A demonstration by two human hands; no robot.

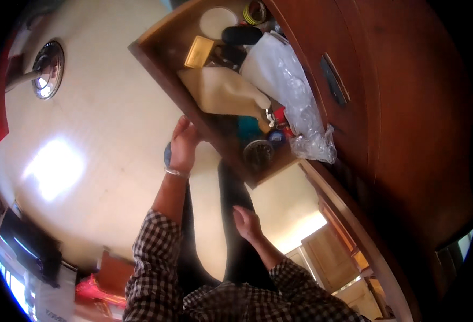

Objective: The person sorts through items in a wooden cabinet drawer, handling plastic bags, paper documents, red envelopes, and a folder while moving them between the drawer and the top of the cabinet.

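At twelve o'clock, the pulled-out wooden drawer (164,70) holds crinkled clear plastic (307,115) and a rectangular yellow box (199,52). At ten, the left hand (185,140) touches its smooth front; whether it grips, I cannot tell. The right hand (247,223), at six, hangs empty, loosely open.

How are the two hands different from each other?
The left hand is up at the front of the open wooden drawer, while the right hand is away from it, in front of a dark trouser leg. The left hand's wrist wears a silvery bracelet; none shows on the right hand's wrist. Both hands come out of checked sleeves.
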